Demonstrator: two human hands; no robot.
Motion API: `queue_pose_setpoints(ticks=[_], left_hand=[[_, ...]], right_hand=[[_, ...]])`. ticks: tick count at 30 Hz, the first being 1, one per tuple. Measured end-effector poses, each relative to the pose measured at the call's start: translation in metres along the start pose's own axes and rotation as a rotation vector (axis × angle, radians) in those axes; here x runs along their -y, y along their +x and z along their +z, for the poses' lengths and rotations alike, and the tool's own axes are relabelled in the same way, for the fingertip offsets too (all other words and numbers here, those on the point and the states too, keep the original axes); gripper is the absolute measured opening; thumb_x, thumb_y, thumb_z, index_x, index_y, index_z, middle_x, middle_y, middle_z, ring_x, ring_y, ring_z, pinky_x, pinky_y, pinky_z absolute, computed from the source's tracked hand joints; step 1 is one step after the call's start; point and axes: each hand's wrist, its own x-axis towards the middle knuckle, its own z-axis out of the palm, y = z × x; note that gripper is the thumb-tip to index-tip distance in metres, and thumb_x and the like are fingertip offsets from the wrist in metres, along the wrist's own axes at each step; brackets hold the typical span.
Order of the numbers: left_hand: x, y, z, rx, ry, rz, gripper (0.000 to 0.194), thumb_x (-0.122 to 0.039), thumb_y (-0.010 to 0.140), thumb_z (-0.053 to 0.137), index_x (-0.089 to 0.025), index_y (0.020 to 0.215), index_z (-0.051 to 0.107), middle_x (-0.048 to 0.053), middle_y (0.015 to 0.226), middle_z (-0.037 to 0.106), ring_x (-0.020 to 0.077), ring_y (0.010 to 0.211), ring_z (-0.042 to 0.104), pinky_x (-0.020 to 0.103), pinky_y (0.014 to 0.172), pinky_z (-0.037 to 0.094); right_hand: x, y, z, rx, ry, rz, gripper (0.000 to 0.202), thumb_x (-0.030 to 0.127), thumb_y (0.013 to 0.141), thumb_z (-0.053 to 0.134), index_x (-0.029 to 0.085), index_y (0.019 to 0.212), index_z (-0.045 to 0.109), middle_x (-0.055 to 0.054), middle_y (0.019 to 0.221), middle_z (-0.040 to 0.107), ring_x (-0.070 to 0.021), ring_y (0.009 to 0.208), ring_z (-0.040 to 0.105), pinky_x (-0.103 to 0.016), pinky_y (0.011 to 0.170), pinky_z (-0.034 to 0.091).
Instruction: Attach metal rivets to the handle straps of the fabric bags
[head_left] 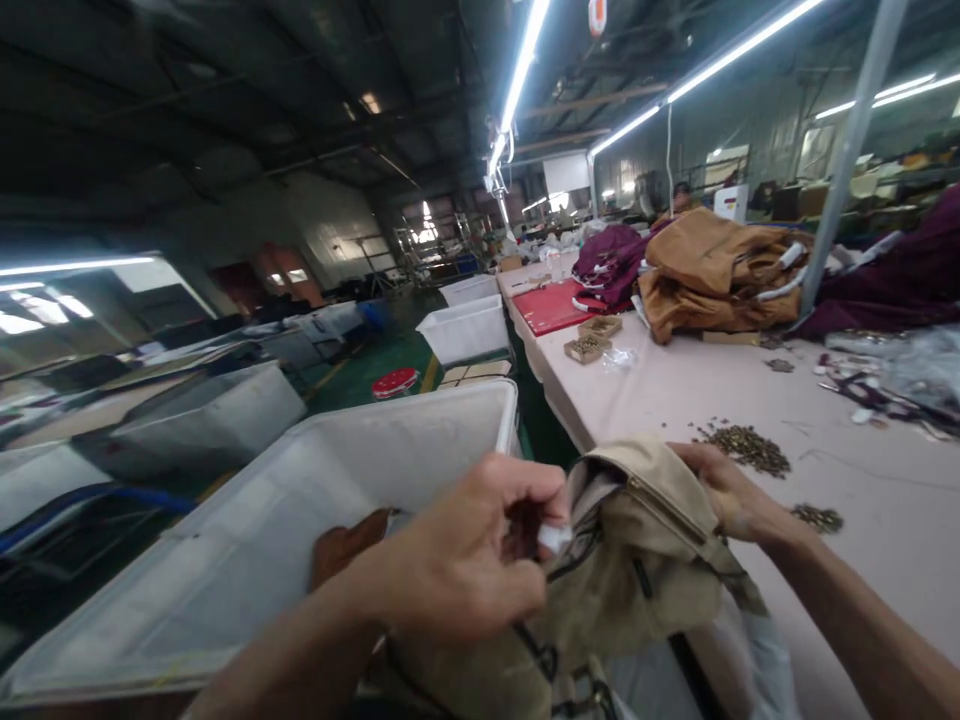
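A beige fabric bag (637,590) with zips and straps is in front of me, at the table's near edge beside a white bin. My right hand (724,495) grips the bag's upper right edge, its fingers partly hidden behind the fabric. At the bag's open mouth, my left hand (480,550) is closed, fingers curled toward the thumb. A small white piece (553,538) shows at its fingertips; I cannot tell whether it is held or wrapped round a finger.
The large white bin (420,425) on my left has a brown item (346,550) in it. Across the pink-covered table (675,390) lie piles of small metal fittings (746,450), small boxes (587,347), brown bags (720,265) and purple bags (611,255). A metal post (855,150) rises at right.
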Motion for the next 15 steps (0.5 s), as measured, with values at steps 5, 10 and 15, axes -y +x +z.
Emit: queue_pose_setpoints(ticks=[5,10,15], left_hand=[[0.006,0.007,0.039,-0.096,0.142,0.186,0.031,-0.016,0.067,0.068,-0.018,0.096,0.057,-0.003,0.069,0.056,0.0112,0.060,0.050,0.025,0.056,0.039],[-0.008,0.017,0.029,-0.233,0.359,0.391,0.052,-0.016,0.072,0.068,-0.021,0.122,0.055,0.011,0.118,0.061,0.0252,0.107,0.059,0.037,0.096,0.050],[-0.015,0.046,0.021,0.036,0.443,0.514,0.061,-0.020,0.071,0.074,-0.025,0.129,0.056,0.011,0.138,0.054,0.0314,0.122,0.055,0.044,0.108,0.045]], right_hand=[[-0.018,-0.006,-0.003,0.099,0.104,0.079,0.044,0.058,0.076,0.074,0.014,0.078,0.075,-0.009,0.077,0.072,-0.0262,0.072,0.068,-0.034,0.064,0.056],[-0.029,-0.006,-0.025,0.050,0.013,0.076,0.038,0.055,0.076,0.068,0.018,0.069,0.073,-0.009,0.071,0.070,-0.0240,0.065,0.065,-0.032,0.056,0.055],[-0.018,-0.002,-0.017,0.337,-0.112,0.022,0.031,0.047,0.074,0.070,0.016,0.072,0.068,-0.002,0.068,0.065,-0.0177,0.066,0.061,-0.026,0.058,0.053]])
